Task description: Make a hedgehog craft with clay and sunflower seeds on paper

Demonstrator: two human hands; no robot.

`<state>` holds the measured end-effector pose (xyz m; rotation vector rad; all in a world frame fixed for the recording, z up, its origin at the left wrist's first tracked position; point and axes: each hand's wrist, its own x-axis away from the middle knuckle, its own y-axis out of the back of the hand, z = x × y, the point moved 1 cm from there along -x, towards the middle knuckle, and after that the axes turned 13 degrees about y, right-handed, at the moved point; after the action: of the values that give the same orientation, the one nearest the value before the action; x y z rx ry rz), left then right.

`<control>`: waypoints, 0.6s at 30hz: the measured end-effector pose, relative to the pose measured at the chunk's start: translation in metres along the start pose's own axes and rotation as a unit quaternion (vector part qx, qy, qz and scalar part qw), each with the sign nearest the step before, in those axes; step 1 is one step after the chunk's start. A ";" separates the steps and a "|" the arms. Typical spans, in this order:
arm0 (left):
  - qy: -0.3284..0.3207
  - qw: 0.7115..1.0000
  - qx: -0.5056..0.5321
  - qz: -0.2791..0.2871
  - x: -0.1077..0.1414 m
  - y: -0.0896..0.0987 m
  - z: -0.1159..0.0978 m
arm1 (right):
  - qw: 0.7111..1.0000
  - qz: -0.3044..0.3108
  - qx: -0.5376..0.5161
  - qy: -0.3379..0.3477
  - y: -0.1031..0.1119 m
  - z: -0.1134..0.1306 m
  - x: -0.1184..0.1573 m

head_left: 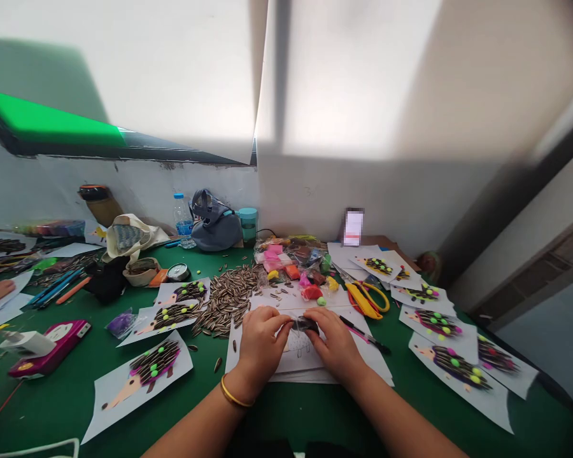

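Hands, left [261,337] and right [338,342], narrowly pinch a small dark item [306,324] between their fingertips.

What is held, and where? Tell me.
A small dark thing, too unclear to name: the left hand pinches its left end, the right hand its right.

Small held piece [308,324] near-black; drawing paper [291,374] white, grey linework; seeds [232,296] dark with pale stripes; tabletop [205,407] deep green; left foreground hedgehog card [141,387] white, purple body edge, bright green dots, peach snout, dark streaked spines; clay packets [292,271] pink, red, yellow, green, brown; scissors handles [365,302] yellow; pen [363,333] black and pink; bracelet [226,391] gold; flat box [69,338] magenta; plug [31,344] white; bag [216,230] grey-blue; cup lid [247,212] turquoise; bottle cap [178,196] blue; window patch [42,124] vivid green
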<state>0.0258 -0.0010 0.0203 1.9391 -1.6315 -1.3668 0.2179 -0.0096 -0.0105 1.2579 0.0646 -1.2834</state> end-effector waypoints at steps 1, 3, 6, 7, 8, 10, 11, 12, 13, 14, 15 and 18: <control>-0.006 1.000 -0.011 -0.003 0.000 0.001 0.000 | 1.000 0.002 0.000 0.002 0.000 0.001 0.000; -0.029 0.999 -0.028 -0.002 0.002 0.002 -0.003 | 1.000 0.010 -0.004 0.004 -0.001 0.004 0.000; -0.075 0.996 -0.047 0.016 0.008 0.004 -0.011 | 1.000 0.016 -0.013 0.004 -0.003 0.005 0.002; -0.088 0.994 -0.054 0.025 0.010 0.004 -0.014 | 1.000 0.014 -0.015 0.002 -0.003 0.004 0.004; -0.096 0.993 -0.060 0.037 0.013 0.004 -0.016 | 1.000 0.013 -0.017 0.001 -0.004 0.004 0.005; -0.100 0.991 -0.067 0.053 0.016 0.003 -0.017 | 1.000 0.012 -0.023 -0.004 -0.004 0.003 0.006; -0.098 0.991 -0.067 0.057 0.017 0.002 -0.016 | 1.000 0.014 -0.027 -0.005 -0.004 0.003 0.005; -0.092 0.992 -0.063 0.057 0.018 0.002 -0.014 | 0.999 0.015 -0.033 -0.006 -0.004 0.003 0.005; -0.087 0.993 -0.054 0.054 0.017 0.001 -0.011 | 0.999 0.018 -0.039 -0.006 -0.004 0.003 0.004; -0.078 0.995 -0.042 0.047 0.017 0.000 -0.008 | 0.999 0.021 -0.043 -0.006 -0.004 0.002 0.002; -0.070 0.997 -0.018 0.037 0.015 0.000 -0.003 | 0.999 0.022 -0.041 -0.007 -0.004 0.000 0.002; -0.027 0.998 0.047 0.016 0.008 0.001 0.013 | 0.999 0.011 0.018 -0.037 0.000 -0.012 0.001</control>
<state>0.0146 -0.0040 0.0106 1.9348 -1.7737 -1.3661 0.2252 -0.0020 -0.0162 1.2371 -0.0250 -1.3163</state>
